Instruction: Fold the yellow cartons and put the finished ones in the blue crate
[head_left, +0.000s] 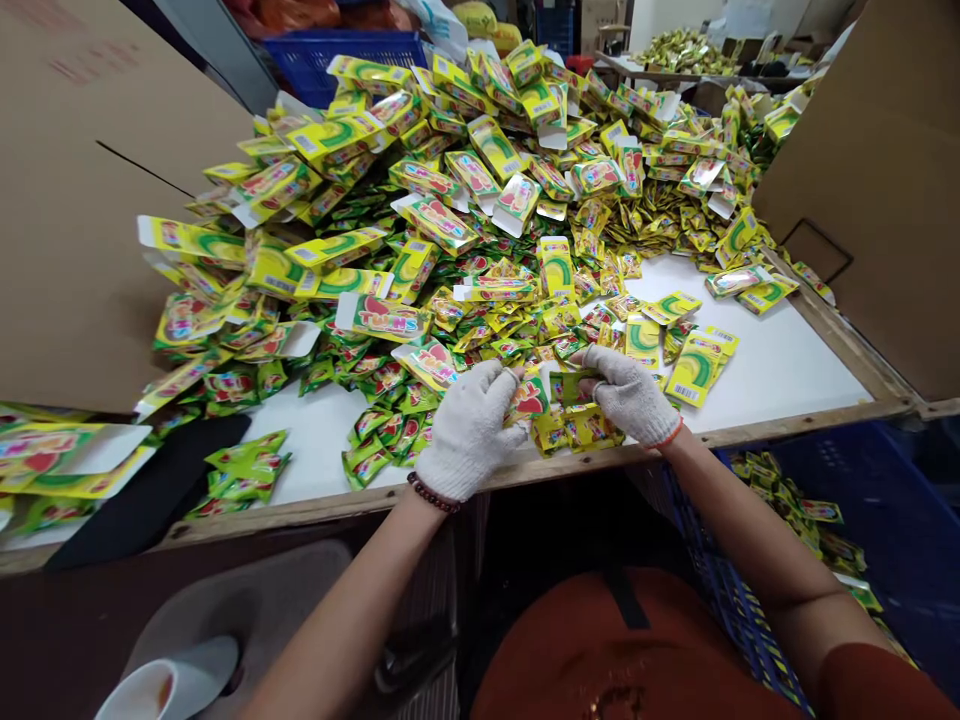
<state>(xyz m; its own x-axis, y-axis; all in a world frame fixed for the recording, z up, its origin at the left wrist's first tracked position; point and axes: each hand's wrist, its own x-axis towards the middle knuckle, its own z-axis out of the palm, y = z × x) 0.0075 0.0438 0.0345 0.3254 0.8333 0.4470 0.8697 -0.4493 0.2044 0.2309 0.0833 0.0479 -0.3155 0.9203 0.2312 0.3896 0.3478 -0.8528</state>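
Both my hands wear white knit gloves and work at the front edge of a white table (pixel 780 370). My left hand (pixel 471 430) is closed around a small carton (pixel 531 396) printed with a watermelon picture. My right hand (pixel 628 392) pinches a green sachet (pixel 571 386) at the carton's open end. A small heap of yellow and green sachets (pixel 577 428) lies just under my hands. Behind them a big pile of yellow-green cartons (pixel 420 200) and loose sachets covers most of the table.
Brown cardboard walls stand at the left (pixel 82 200) and right (pixel 877 180). A blue crate (pixel 892 520) with sachets sits low on the right, another blue crate (pixel 345 55) at the back. A white cup (pixel 169 685) rests on a stool at lower left.
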